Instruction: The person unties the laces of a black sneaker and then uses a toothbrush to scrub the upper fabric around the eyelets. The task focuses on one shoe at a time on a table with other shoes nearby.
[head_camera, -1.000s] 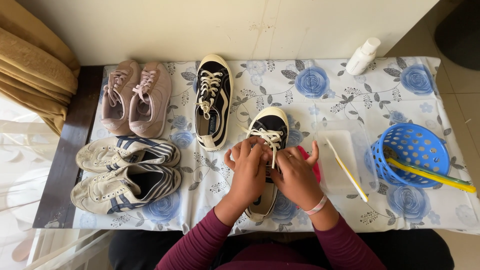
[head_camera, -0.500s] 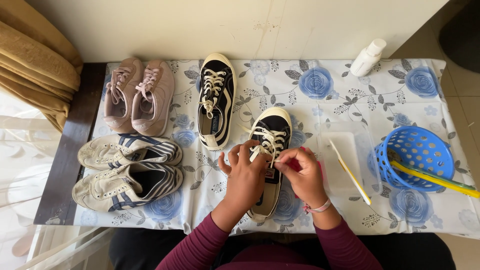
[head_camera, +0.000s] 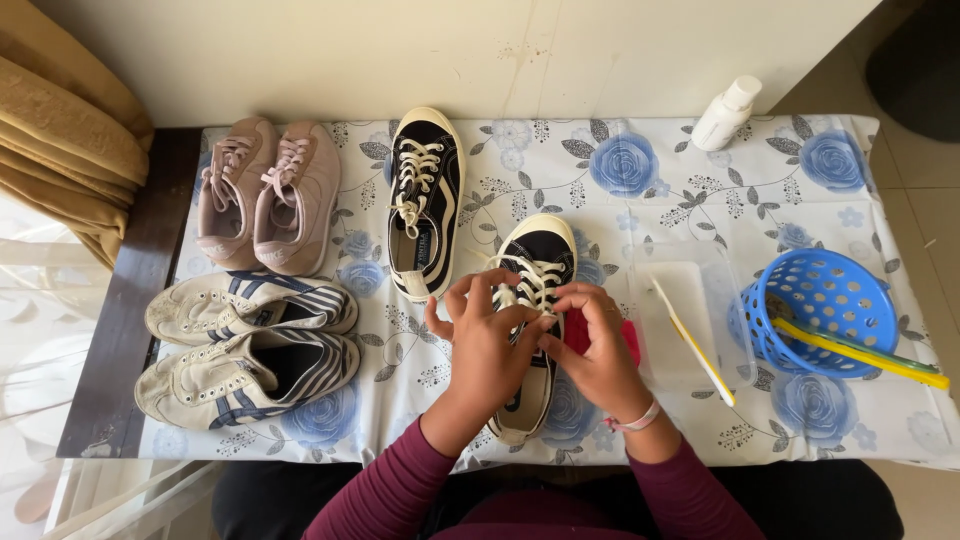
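Black sneaker (head_camera: 540, 262): white toe cap, white laces (head_camera: 532, 280); upright, toe pointing far, table centre-near, partly hand-covered.

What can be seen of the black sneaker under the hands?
The black sneaker has a cream rubber toe cap and sole, canvas-looking upper and white laces. It lies sole-down on the flowered tablecloth, toe pointing away from the person, heel near the table's front edge. The left hand and right hand rest on its middle, fingers at the laces, hiding the tongue and opening.
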